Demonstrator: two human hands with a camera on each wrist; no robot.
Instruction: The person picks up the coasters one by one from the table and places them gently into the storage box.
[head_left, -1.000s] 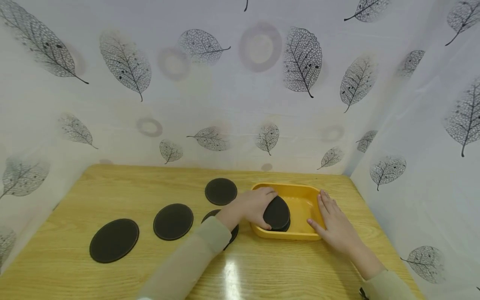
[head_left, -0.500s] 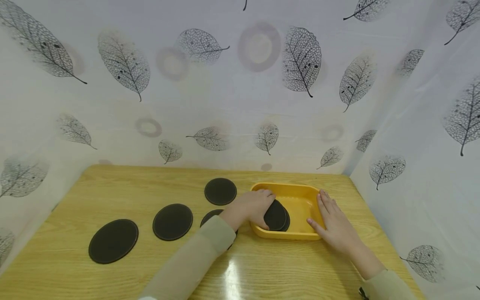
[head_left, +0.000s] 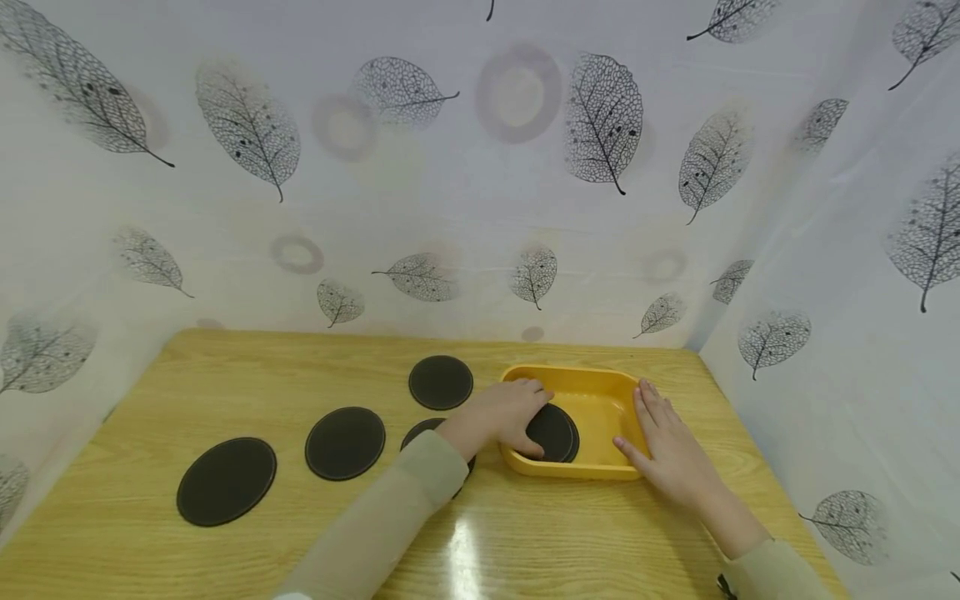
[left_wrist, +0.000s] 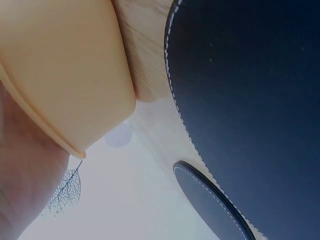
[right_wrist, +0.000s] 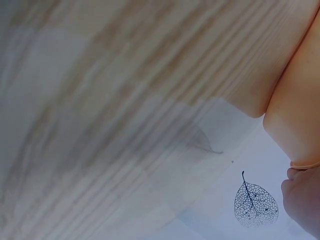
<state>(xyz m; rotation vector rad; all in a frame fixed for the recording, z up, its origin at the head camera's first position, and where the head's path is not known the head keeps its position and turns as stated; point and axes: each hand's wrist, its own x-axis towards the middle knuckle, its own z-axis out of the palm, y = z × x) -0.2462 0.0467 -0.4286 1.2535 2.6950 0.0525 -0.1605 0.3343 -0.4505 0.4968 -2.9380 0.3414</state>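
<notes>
A yellow plastic tray (head_left: 600, 472) stands on the right part of the table. Inside its left end lie round black coasters (head_left: 552, 433), one nearly on top of another. My left hand (head_left: 498, 417) reaches over the tray's left rim, with thumb and fingers spread apart at the coasters' left edge; whether they touch is hard to tell. Against the tray's right end rests my right hand (head_left: 671, 446), fingers straight along the outside and thumb over the rim. The left wrist view shows the tray wall (left_wrist: 70, 75) beside a white-stitched coaster (left_wrist: 250, 110).
Several more black coasters lie flat on the wooden table (head_left: 300, 375): one at the far left (head_left: 227, 482), one in the middle (head_left: 345, 443), one near the back (head_left: 441, 382), and one partly under my left forearm (head_left: 420, 432). A leaf-patterned curtain (head_left: 465, 208) borders the table.
The upper coaster in the tray has settled flat, lining up more closely with the one beneath. My left thumb and fingers have loosened from it. My right hand has stayed put.
</notes>
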